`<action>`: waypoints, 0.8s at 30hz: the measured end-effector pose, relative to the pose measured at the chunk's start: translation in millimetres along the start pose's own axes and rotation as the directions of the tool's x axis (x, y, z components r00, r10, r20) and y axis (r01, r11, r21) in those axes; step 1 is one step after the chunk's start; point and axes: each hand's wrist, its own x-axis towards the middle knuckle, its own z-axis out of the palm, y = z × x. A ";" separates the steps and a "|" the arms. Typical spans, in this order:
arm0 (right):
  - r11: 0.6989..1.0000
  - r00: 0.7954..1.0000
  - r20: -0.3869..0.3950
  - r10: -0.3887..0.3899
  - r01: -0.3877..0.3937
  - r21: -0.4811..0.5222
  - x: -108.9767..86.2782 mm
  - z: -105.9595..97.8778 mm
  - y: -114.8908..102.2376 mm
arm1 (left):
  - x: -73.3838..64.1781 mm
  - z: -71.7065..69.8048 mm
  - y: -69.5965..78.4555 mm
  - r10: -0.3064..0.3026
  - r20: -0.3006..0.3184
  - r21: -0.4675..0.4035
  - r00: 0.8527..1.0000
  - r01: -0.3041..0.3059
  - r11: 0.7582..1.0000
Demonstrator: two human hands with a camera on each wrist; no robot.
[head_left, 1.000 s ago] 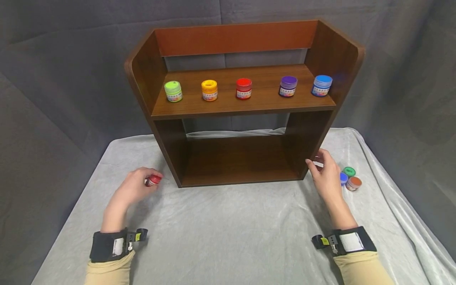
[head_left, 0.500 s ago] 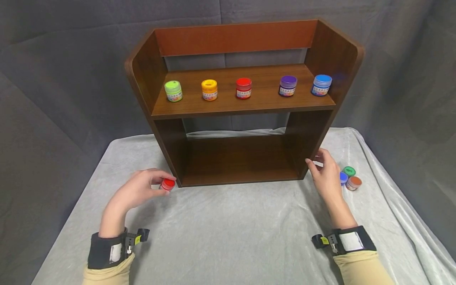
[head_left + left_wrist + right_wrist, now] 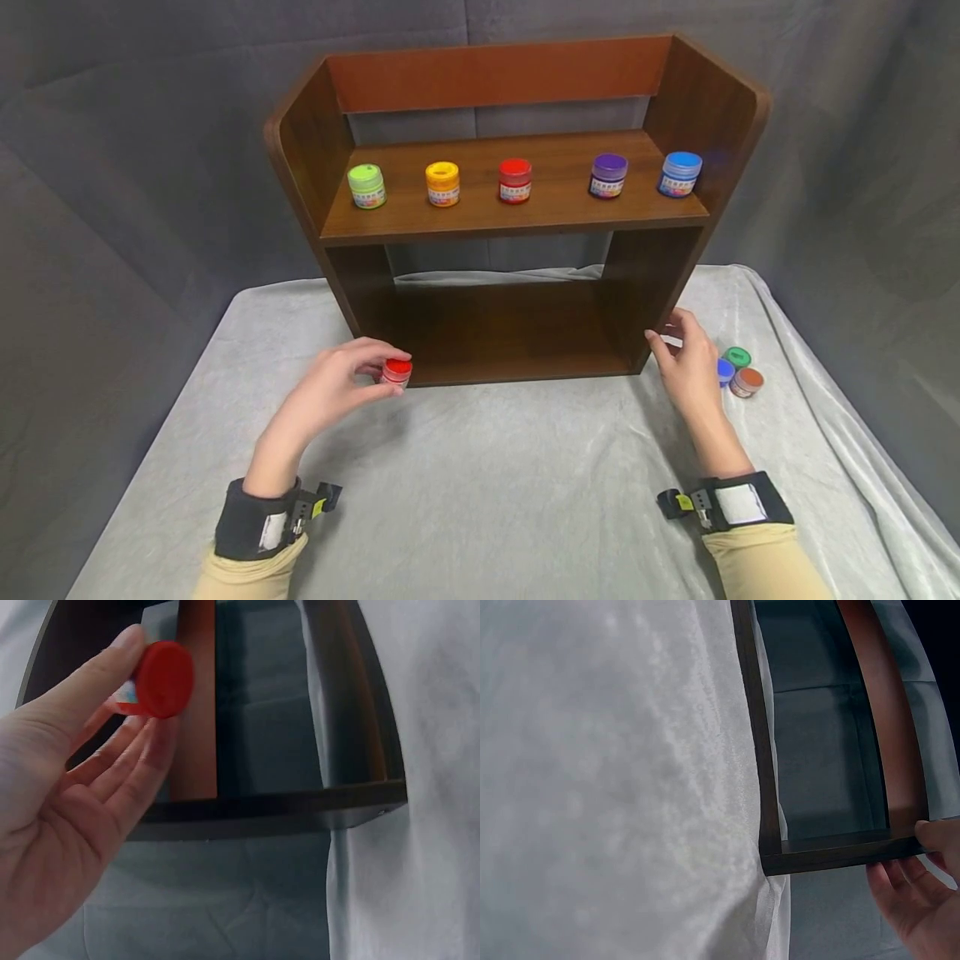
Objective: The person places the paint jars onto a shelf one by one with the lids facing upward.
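My left hand pinches a small red paint jar between thumb and fingers, at the lower left front corner of a dark brown wooden shelf. In the left wrist view the jar's red lid faces the camera, with part of its label showing beside the thumb. My right hand holds the front edge of the shelf's right side panel. The right wrist view shows the thumb on one face of that panel and the fingers on the other.
Along the upper board stand a light green jar, a yellow jar, a red jar, a purple jar and a blue jar. Right of my right hand sit green, blue and brown jars on grey cloth.
My left hand has carried the red paint jar rightward, from left of the shelf to its lower front opening. The right hand has stayed at the side panel.
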 end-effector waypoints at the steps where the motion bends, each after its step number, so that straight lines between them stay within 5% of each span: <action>1: 1.000 1.000 0.001 0.000 0.000 0.002 0.2 -0.1 -0.2 | 1.1 2.0 0.8 0.016 -0.019 0.002 1.000 -0.016 1.000; 9: 1.000 1.000 0.003 0.000 0.000 0.003 0.1 -0.3 -1.2 | 6.1 13.3 6.2 0.084 -0.106 0.018 0.991 -0.083 0.996; 20: 1.000 1.000 -0.001 0.007 -0.007 0.006 0.9 -0.4 -1.4 | 12.5 25.8 11.0 0.132 -0.122 0.017 0.984 -0.131 0.991; 24: 1.000 1.000 0.001 0.012 -0.012 0.004 1.1 -0.1 -0.8 | 14.8 34.5 9.2 0.186 -0.164 0.083 0.969 -0.174 0.981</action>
